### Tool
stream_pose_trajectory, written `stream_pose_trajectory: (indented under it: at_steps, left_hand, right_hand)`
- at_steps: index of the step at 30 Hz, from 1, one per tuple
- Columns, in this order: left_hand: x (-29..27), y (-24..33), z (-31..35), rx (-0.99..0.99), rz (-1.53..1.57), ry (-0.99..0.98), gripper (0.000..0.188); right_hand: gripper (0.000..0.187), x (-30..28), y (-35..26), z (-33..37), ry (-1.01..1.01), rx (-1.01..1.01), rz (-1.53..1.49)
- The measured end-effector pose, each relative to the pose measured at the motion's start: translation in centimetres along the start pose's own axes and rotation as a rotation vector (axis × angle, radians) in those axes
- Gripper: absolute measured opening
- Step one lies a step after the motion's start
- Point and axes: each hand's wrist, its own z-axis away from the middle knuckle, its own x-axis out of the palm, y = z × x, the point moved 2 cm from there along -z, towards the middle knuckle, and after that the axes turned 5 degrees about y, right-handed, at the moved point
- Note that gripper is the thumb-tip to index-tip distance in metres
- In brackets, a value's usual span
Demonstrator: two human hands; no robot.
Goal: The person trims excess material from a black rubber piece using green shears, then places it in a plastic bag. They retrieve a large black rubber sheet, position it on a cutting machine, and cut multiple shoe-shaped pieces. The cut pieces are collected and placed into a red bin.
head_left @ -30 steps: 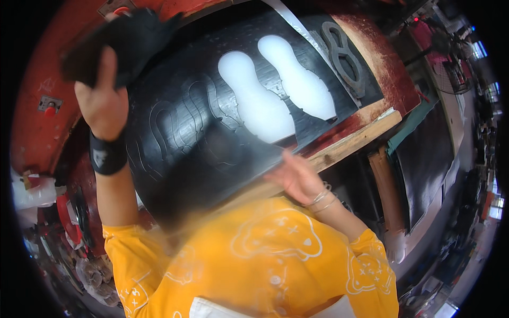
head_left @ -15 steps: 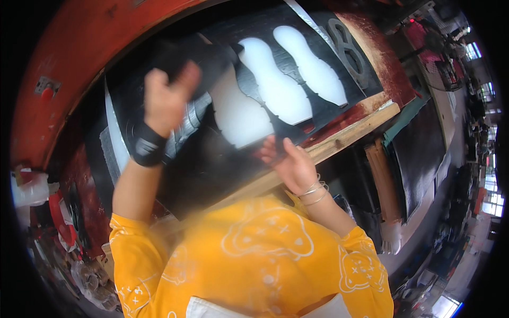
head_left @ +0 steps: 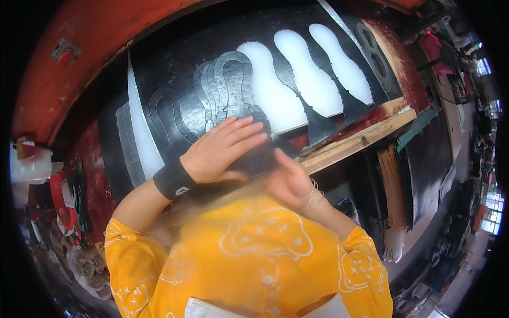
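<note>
My left hand [head_left: 225, 151], in a black wristband, lies palm down with its fingers stretched out across the lower end of dark sole-shaped pieces [head_left: 233, 79]. These overlap one another and show grey U-shaped outlines. Close by on the right is my right hand [head_left: 289, 180], wearing thin bracelets. Its thumb points up, but its fingers are smeared and partly hidden. A dark patch lies between the two hands; I cannot tell whether either hand grips it. Right of the pieces, a black sheet [head_left: 323, 124] has sole-shaped openings through which a white surface [head_left: 305, 74] shows.
A wooden strip [head_left: 360, 139] edges the table's near side. A grey looped piece [head_left: 374, 58] lies at the far right. On the left, a red machine panel [head_left: 101, 32] carries a red button [head_left: 66, 58]. Dark sheets [head_left: 429, 164] stand below on the right.
My left hand has come down and towards me, from above the sheet to beside my right hand. Another white opening and the overlapping sole-shaped pieces are now uncovered. The view has shifted slightly.
</note>
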Motion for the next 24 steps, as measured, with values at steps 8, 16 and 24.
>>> stream_pose_trajectory:
  at_steps: [8,16,24]
  left_hand:
    - [-6.5,-5.6,0.8,-0.476,0.137,0.68,0.046]
    - [-11.3,-1.9,7.8,-0.049,-0.019,0.451,0.042]
    - [-2.3,-1.4,10.5,-0.135,-0.048,0.127,0.062]
  right_hand:
    - [0.047,-0.6,0.1,-0.3,0.071,-0.261,0.356]
    - [0.039,2.0,3.4,0.9,-0.001,0.396,0.759]
    - [0.036,1.9,4.6,-1.1,-0.258,0.031,1.074]
